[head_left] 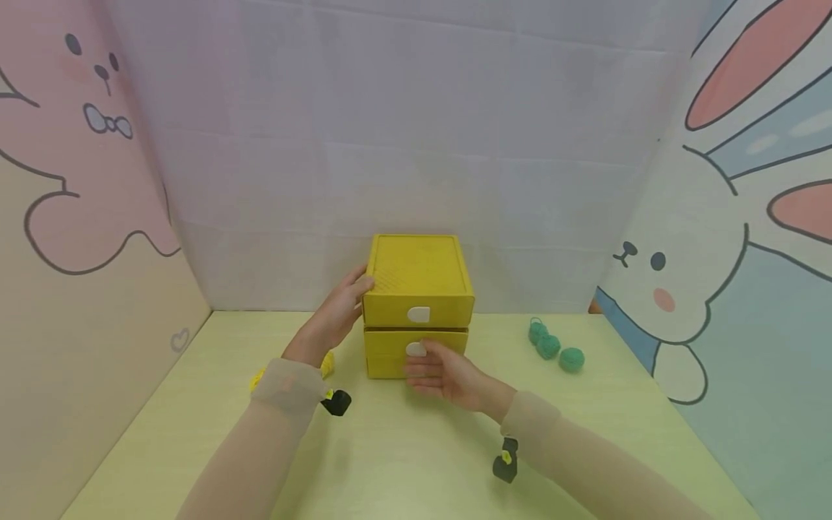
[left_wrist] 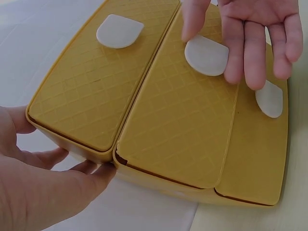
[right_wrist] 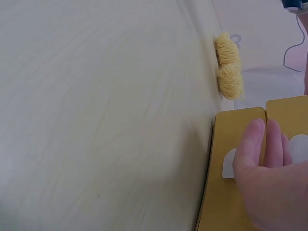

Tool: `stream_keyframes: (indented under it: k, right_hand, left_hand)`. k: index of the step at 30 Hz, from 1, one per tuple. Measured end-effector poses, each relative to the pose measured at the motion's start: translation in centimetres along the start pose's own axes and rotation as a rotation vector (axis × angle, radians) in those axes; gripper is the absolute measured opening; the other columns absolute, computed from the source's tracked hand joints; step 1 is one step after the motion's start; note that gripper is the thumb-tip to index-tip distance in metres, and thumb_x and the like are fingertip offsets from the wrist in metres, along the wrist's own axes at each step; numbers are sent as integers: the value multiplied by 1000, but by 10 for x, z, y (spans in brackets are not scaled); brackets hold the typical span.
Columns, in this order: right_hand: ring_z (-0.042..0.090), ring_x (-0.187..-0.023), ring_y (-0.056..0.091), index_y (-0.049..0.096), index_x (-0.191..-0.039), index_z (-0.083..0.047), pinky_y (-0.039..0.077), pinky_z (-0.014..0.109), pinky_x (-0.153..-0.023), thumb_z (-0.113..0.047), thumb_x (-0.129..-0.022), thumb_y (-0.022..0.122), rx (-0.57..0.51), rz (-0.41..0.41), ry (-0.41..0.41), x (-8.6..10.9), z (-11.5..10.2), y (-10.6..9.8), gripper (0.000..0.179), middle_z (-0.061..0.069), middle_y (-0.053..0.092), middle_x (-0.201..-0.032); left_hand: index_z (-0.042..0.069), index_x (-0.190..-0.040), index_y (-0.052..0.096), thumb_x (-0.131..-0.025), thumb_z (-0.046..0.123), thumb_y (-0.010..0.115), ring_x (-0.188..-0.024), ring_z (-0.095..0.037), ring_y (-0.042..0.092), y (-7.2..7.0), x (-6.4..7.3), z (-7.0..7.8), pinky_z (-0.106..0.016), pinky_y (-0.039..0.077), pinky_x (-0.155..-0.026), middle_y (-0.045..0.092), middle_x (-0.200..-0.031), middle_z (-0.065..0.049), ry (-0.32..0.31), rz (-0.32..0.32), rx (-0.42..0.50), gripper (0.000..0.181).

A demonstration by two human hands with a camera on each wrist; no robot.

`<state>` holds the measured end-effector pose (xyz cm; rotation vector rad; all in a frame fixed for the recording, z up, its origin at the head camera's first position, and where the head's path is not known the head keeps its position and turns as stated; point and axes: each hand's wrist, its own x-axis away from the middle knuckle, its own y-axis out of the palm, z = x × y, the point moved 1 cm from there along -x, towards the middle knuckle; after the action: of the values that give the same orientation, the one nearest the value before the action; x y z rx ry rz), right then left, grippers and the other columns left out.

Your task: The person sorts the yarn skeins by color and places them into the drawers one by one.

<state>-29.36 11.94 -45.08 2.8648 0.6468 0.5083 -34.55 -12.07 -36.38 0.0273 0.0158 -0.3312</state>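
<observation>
A yellow drawer box [head_left: 419, 267] stands against the back wall, its drawers stacked with white tabs on their fronts. My left hand [head_left: 334, 314] rests against its left side, thumb at the top edge and the other fingers along the side wall. At the middle drawer [left_wrist: 178, 125], my right hand [head_left: 451, 375] pinches the white tab [left_wrist: 207, 55] between thumb and fingers. The top drawer's tab [left_wrist: 119, 31] is untouched. Below, the bottom drawer's tab [left_wrist: 269, 98] shows beside my right fingertips in the left wrist view; the right hand hides it in the head view.
Several green yarn balls [head_left: 548, 347] lie on the table right of the box. Yellow yarn [right_wrist: 229, 67] lies to its left, partly behind my left wrist in the head view. A white cloth wall [head_left: 416, 144] closes the back; cartoon-printed panels [head_left: 702, 260] flank the table.
</observation>
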Motion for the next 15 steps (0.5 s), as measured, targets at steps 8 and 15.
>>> stream_keyframes:
  k: [8,15]
  right_hand:
    - [46,-143,52,50,-152,8,52,44,-113,-46,-113,46,23,-29,-1,9,3,0,67,26,55,-153]
    - [45,-142,53,47,-154,8,52,43,-113,-44,-114,44,43,-60,1,17,7,0,66,29,50,-156]
  left_hand:
    - [21,-173,7,-116,34,41,-165,-32,7,0,0,0,-53,10,-134,6,-179,-4,-1,-1,4,67]
    - [20,-173,8,-116,33,41,-165,-32,7,1,0,1,-53,10,-134,8,-179,-4,1,-3,17,67]
